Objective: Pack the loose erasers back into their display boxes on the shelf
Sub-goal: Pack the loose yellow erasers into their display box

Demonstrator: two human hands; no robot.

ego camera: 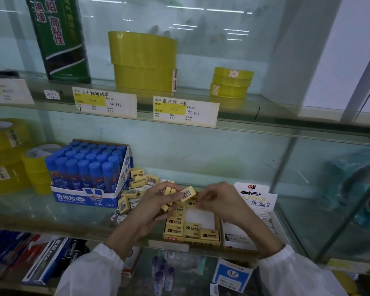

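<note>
My left hand (156, 205) holds several yellow 2B erasers (169, 192) above the glass shelf, its thumb pressed on one barcode-labelled eraser (188, 192). My right hand (217, 199) hovers just right of that eraser with fingers curled toward it; contact cannot be told. Beneath both hands sits the yellow display box (173, 239), partly filled with 2B erasers around a white bare patch (199, 217). A pile of loose yellow erasers (137, 182) lies behind and to the left. A white eraser display box (263, 223) stands to the right.
A blue box of liquid glue bottles (88, 174) stands left of the loose pile. Yellow tape rolls (9, 157) sit at far left and on the upper shelf (143, 63). Price cards (185, 113) hang on the upper shelf edge. Pens and refills fill the lower shelf (47, 259).
</note>
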